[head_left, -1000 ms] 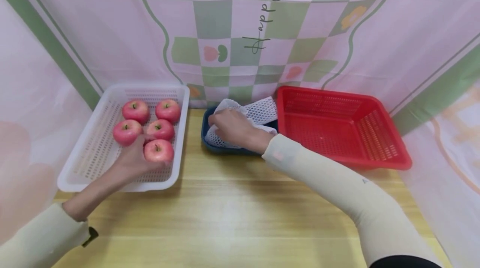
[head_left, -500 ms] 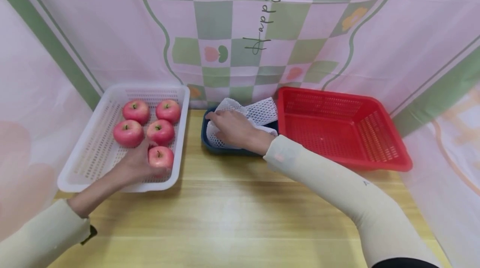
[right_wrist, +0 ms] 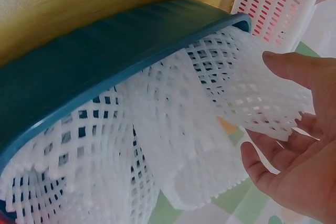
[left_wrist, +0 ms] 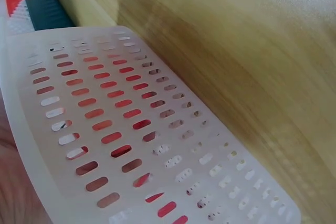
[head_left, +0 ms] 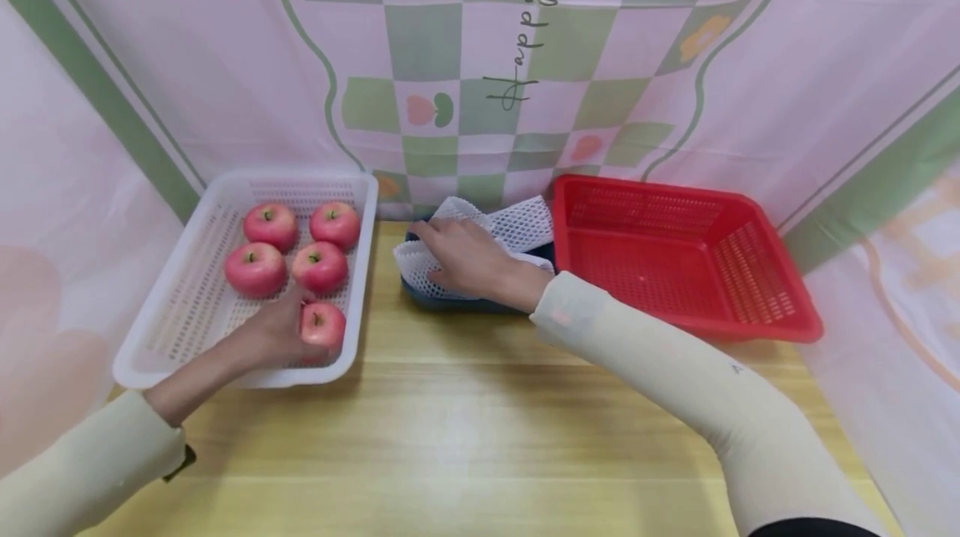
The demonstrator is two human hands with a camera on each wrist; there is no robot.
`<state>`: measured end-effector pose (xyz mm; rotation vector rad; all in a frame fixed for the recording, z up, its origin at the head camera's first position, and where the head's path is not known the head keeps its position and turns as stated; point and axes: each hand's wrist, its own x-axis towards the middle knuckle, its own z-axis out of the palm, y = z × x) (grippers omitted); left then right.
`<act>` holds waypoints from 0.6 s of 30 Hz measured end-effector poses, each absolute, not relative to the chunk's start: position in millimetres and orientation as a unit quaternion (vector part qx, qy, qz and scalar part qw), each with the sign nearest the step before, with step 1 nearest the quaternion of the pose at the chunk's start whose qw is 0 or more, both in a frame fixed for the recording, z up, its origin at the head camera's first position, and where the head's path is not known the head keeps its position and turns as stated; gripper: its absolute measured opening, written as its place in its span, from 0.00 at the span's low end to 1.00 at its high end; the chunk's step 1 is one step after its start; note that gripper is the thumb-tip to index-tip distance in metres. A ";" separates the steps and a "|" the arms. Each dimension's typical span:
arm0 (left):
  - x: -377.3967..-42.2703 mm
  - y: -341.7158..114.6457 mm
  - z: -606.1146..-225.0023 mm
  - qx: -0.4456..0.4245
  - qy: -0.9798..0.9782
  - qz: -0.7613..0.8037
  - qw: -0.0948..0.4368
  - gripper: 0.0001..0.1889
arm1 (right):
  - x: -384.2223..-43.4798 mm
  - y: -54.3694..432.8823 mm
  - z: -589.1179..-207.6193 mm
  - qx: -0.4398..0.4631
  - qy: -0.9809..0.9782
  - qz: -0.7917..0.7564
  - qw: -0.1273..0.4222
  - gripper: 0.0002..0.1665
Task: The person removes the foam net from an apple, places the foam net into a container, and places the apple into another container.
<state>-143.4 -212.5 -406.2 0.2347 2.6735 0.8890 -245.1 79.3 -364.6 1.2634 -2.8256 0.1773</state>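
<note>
My left hand (head_left: 273, 333) reaches into a white plastic basket (head_left: 366, 270) and grips a pink-red apple (head_left: 324, 328) at its near right corner, thumb and fingers on either side. Several other apples (head_left: 256, 269) sit behind it. My right hand (head_left: 468, 255) is over a dark blue-green tray (head_left: 435, 301) of white foam fruit nets. It holds one foam net (right_wrist: 252, 82) by its end, and that net's edge (head_left: 411, 258) sticks out over the tray's left side. In the left wrist view the perforated basket wall hides most of the left hand (left_wrist: 13, 192).
A red plastic basket (head_left: 806, 316) stands right of the tray, its left side against it. Another foam net (head_left: 525, 224) leans over the tray's back edge. All stand on a wooden table (head_left: 465, 429) before a checked, printed curtain (head_left: 423, 41).
The left hand and its apple have shifted toward the near side of the basket. The right hand has drawn the foam net's end up and left, past the tray's rim.
</note>
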 end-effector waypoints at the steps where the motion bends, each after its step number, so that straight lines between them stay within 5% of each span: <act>1: -143.8 -212.5 -406.2 0.083 0.935 0.308 0.156 0.61 | -244.9 79.8 -363.8 0.407 -0.911 0.056 0.022 0.42; 9: -147.1 -212.1 -408.0 0.116 0.938 0.289 0.153 0.57 | -242.3 90.1 -357.2 0.399 -0.914 0.061 0.027 0.42; 18: -147.1 -212.2 -409.9 0.134 0.940 0.275 0.153 0.38 | -236.4 113.5 -347.6 0.374 -0.925 0.067 0.004 0.42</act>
